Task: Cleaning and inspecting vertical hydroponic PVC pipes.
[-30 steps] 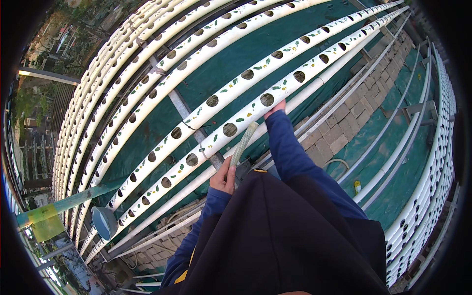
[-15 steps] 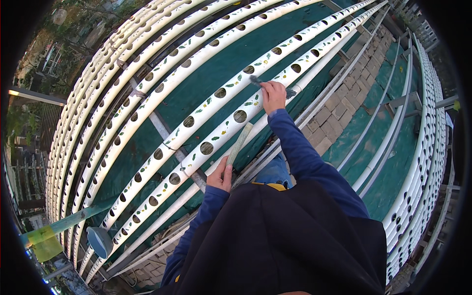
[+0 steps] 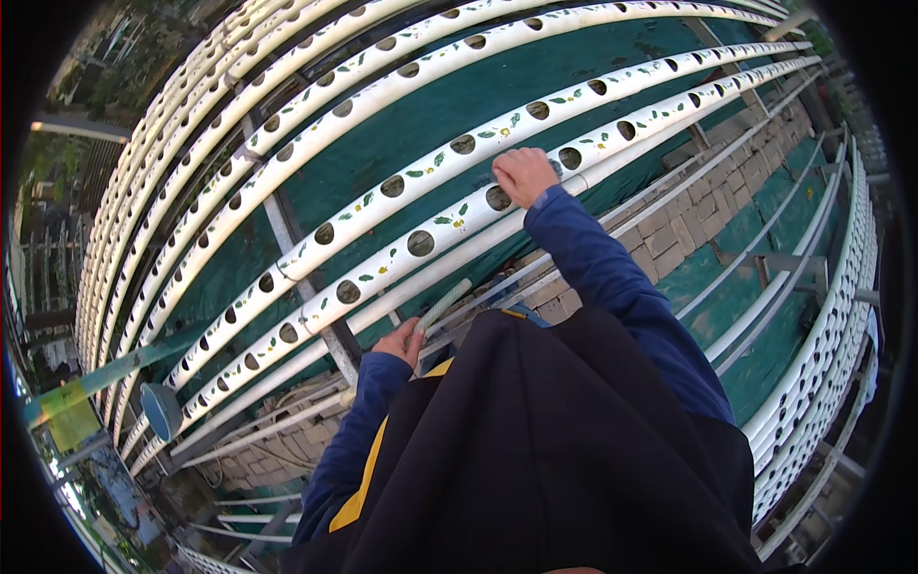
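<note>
Hose (image 3: pixel 444 306) lowered from pipe (image 3: pixel 384 268), left hand (image 3: pixel 402 342) gripping its near end — right hand (image 3: pixel 526 176) clutching grey cloth (image 3: pixel 557 168)

White holed pipes (image 3: pixel 459 220), grey crossbar (image 3: pixel 338 348) beneath, 1 blue-grey basin (image 3: pixel 161 412) on top

Long round white plastic pipes (image 3: pixel 459 220) w/ holes look smooth & a bit shiny. Pale green bendy plastic hose (image 3: pixel 444 306) has a net pattern. Round blue-grey plastic bowl (image 3: pixel 161 411): smooth. Straight grey metal bar (image 3: pixel 283 228): dull. Grey-brown brick path (image 3: pixel 684 230): rough & matt. Dark green sheet (image 3: pixel 382 143): wrinkly, cloth or plastic, can't tell. Black cloth top (image 3: pixel 583 450) & dark blue cloth sleeves (image 3: pixel 607 253): soft, matt.
</note>
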